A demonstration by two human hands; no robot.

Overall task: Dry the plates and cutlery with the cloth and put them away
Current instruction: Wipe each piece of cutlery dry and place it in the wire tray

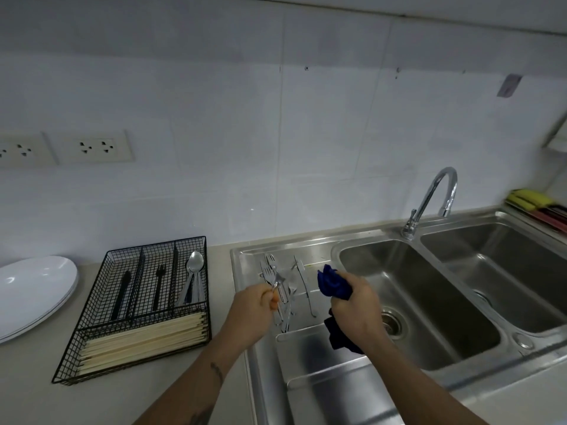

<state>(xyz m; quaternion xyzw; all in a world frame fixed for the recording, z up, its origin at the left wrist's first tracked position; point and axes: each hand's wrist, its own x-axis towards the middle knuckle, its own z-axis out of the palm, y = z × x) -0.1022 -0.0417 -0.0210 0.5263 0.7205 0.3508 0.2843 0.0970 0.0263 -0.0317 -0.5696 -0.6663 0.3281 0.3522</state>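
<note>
While my left hand (256,305) pinches the handle of a fork (270,276) between thumb and curled fingers, its tines point up and away from me above the steel drainboard (319,351). My right hand (352,305) is clenched around a dark blue cloth (333,283); one bunch of it sticks out above my fist and the rest hangs below my wrist, over the drainboard's ribbed surface. Fork and cloth are near each other but apart.

Under and just beyond the fork, more silver cutlery (294,289) lies loose on the drainboard: I can make out another fork, a knife and some handles, though they overlap too much to count.

To the left, on the pale counter (36,378), sits a black wire cutlery tray (135,305). Its right compartment holds silver spoons (194,277), the two compartments left of that hold black-handled pieces, and the front compartment is filled with pale chopsticks (144,338) lying crosswise. Farther left, a stack of white plates (33,289) rests on the counter.

To the right of the drainboard are the two sink basins (429,302), with the curved chrome tap (435,197) behind them.
</note>
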